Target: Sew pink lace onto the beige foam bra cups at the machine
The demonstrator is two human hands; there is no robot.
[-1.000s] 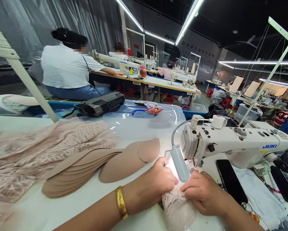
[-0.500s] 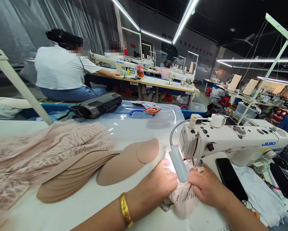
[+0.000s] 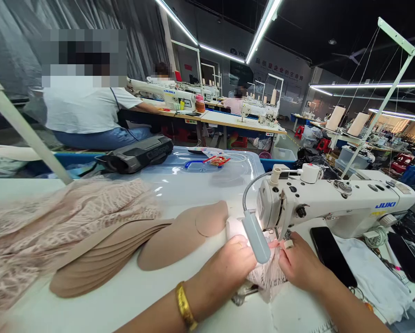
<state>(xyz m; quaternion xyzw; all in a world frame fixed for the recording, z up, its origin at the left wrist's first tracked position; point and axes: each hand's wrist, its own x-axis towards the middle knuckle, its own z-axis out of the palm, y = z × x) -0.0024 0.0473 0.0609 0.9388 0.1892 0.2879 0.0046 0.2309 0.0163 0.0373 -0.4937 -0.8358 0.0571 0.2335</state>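
Note:
Pale pink lace fabric (image 3: 268, 276) lies under the needle end of a white sewing machine (image 3: 332, 196). My left hand (image 3: 233, 259) is closed on the fabric left of the needle; the lamp head hides some of its fingertips. On the other side, my right hand (image 3: 299, 261) pinches the same fabric close to the presser foot. A grey lamp (image 3: 256, 238) on a bendy neck lights the spot between both hands. The needle itself is hidden behind the lamp and fingers.
Left of my hands lie stacked beige foam pads (image 3: 99, 259) and more lace (image 3: 71, 203). A black phone (image 3: 332, 254) and white cloth (image 3: 377, 273) lie right. Behind are a clear plastic lid (image 3: 207, 178), a black bag (image 3: 138, 155) and a seated co-worker (image 3: 82, 106).
My right hand has shifted slightly right and up, away from my left. More lace shows spread between them, and white fabric now shows above my left hand. The view has moved a little.

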